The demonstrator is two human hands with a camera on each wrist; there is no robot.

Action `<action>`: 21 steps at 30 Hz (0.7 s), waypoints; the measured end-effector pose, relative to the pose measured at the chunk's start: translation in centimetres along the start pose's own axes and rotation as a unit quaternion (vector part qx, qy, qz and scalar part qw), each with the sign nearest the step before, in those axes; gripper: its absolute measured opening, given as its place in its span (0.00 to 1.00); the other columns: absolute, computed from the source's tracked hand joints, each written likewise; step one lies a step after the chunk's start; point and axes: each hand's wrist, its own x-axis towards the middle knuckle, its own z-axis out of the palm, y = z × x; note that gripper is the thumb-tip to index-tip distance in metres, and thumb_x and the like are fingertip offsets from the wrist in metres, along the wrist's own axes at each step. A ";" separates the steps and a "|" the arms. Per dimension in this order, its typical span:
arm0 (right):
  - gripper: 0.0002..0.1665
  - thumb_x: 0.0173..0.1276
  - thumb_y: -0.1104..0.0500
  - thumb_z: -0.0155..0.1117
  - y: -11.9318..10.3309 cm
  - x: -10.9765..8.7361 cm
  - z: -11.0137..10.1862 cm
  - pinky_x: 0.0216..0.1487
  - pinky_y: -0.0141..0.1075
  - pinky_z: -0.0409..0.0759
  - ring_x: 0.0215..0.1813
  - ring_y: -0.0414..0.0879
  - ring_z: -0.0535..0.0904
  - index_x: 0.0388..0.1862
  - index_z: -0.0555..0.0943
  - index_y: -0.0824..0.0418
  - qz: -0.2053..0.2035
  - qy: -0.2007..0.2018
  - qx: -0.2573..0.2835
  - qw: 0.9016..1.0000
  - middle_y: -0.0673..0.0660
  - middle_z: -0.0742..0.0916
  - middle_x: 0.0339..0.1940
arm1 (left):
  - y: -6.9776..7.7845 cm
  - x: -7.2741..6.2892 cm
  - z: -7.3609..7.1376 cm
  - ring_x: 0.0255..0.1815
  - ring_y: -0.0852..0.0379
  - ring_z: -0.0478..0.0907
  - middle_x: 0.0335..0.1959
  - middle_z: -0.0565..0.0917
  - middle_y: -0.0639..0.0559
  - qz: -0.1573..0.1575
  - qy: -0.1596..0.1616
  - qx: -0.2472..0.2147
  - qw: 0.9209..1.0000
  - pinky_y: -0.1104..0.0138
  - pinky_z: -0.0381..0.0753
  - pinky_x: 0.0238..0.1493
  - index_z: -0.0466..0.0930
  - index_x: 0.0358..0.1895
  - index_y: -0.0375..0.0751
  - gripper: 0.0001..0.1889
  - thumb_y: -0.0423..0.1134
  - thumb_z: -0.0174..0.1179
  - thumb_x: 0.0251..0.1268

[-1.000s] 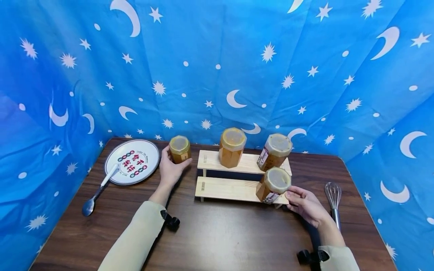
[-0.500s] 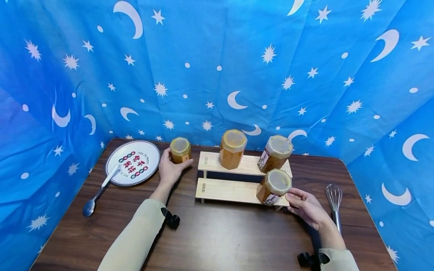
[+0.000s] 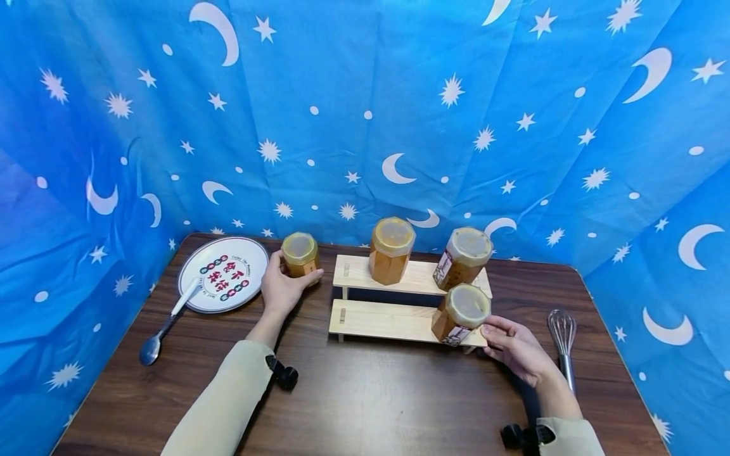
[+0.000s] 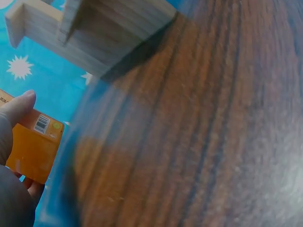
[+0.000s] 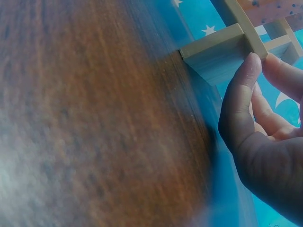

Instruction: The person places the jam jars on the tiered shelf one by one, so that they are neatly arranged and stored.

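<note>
My left hand (image 3: 283,288) grips a small amber honey jar (image 3: 300,256) with a yellowish lid, left of the two-tier wooden shelf (image 3: 376,318). In the left wrist view the thumb lies across the label of this honey jar (image 4: 35,151). At the shelf's lower right end, my right hand (image 3: 516,345) pinches the board's edge. Thumb and index finger meet on the wooden shelf (image 5: 213,49) in the right wrist view. A jar with a label (image 3: 461,313) stands on the lower tier beside that hand. The upper tier bears a plain amber jar (image 3: 391,250) and another labelled jar (image 3: 462,256).
A white plate (image 3: 194,259) with red and green print lies at the back left, a white-handled spoon (image 3: 165,332) leaning on its rim. A whisk (image 3: 563,342) lies right of my right hand. Blue star-patterned cloth (image 3: 342,82) rises behind the brown table (image 3: 371,399).
My left hand and the honey jar in it have shifted slightly left, away from the shelf. The right hand keeps its pinch on the shelf's end, and the shelf stays put.
</note>
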 end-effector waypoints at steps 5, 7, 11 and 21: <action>0.13 0.79 0.69 0.57 0.1 0.0 0.0 0.46 0.33 0.86 0.46 0.38 0.83 0.52 0.81 0.53 0.001 0.002 -0.001 1.000 0.48 0.87 0.45 | 1.0 -0.4 -0.8 0.62 0.46 0.78 0.61 0.80 0.47 0.023 0.011 0.003 1.000 0.49 0.78 0.63 0.74 0.64 0.44 0.44 0.57 0.84 0.44; 0.13 0.80 0.69 0.57 0.1 0.0 0.0 0.46 0.33 0.86 0.46 0.38 0.83 0.52 0.81 0.53 0.002 0.001 -0.001 1.000 0.48 0.87 0.45 | 1.4 -0.6 -1.2 0.61 0.47 0.78 0.61 0.80 0.49 0.026 0.015 0.010 0.999 0.49 0.79 0.62 0.75 0.64 0.46 0.44 0.60 0.84 0.44; 0.13 0.80 0.69 0.56 0.1 0.0 0.0 0.45 0.33 0.86 0.45 0.38 0.83 0.52 0.81 0.53 0.003 0.000 0.000 1.000 0.48 0.87 0.45 | 2.4 -1.1 -2.2 0.59 0.49 0.79 0.59 0.81 0.50 0.034 0.022 0.015 0.999 0.51 0.81 0.59 0.76 0.63 0.48 0.45 0.63 0.82 0.42; 0.14 0.81 0.69 0.54 -0.2 0.0 0.0 0.45 0.33 0.86 0.46 0.38 0.83 0.53 0.80 0.53 -0.006 -0.002 0.001 1.000 0.48 0.87 0.46 | 6.4 -2.6 -4.3 0.56 0.53 0.80 0.56 0.82 0.51 0.106 0.040 -0.021 0.993 0.51 0.84 0.52 0.77 0.63 0.47 0.42 0.59 0.84 0.43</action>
